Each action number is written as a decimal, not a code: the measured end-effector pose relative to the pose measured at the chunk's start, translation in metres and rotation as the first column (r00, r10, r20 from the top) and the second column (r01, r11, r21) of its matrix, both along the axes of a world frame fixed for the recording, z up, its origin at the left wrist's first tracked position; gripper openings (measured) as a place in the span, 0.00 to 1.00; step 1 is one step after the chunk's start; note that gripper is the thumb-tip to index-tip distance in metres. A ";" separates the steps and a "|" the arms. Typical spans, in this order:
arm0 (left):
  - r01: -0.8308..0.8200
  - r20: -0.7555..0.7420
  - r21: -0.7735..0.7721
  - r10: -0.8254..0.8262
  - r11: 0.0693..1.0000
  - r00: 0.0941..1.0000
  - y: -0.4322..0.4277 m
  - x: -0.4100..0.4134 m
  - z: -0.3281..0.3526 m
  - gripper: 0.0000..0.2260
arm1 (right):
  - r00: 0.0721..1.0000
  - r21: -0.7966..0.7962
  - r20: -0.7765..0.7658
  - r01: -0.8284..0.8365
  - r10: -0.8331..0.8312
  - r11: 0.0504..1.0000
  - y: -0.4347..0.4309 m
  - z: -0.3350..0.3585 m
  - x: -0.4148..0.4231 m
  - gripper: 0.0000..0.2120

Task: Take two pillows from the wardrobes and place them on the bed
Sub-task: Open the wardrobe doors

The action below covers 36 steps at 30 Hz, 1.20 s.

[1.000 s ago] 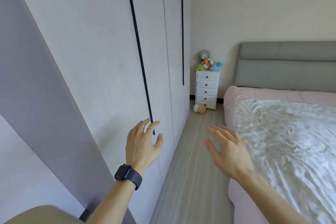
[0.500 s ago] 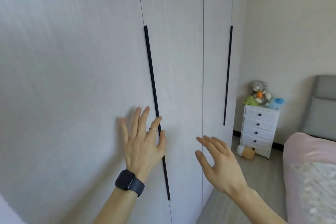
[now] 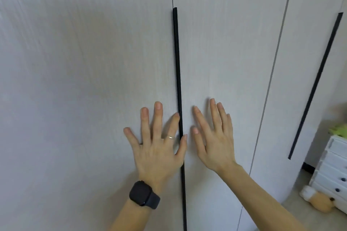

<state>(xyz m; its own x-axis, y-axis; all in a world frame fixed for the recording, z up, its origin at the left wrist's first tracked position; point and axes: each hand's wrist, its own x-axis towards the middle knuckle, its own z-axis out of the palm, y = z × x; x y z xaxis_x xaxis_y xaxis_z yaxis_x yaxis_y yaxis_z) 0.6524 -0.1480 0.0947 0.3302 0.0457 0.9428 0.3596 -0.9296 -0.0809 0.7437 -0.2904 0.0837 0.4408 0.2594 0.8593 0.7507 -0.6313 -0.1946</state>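
Wardrobe doors [image 3: 93, 80] closed — our left hand [image 3: 159, 148] and right hand [image 3: 216, 144] spread, each grip empty — next we pull the black handle [image 3: 177, 62].

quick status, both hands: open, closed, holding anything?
Left hand: open, fingers spread, empty, at the wardrobe door beside the black handle strip.
Right hand: open, empty, over the neighbouring door.

Home bedroom: pale wardrobe doors [image 3: 93, 62], white drawer chest [image 3: 332, 170], plush toy [image 3: 319, 201] on floor.
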 end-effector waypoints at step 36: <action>-0.290 -0.183 -0.386 0.236 0.876 0.954 -0.066 0.014 -0.034 0.09 | 0.915 0.042 0.350 -0.230 0.202 0.972 0.036 -0.056 0.090 0.29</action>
<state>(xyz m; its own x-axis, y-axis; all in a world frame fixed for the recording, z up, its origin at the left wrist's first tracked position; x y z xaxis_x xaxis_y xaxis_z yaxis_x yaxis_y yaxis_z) 0.6659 -0.2139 0.0606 0.3670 0.5148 0.7748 0.6075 -0.7634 0.2195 0.8335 -0.2545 0.0276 0.0584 0.2387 0.9693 0.8967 -0.4394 0.0542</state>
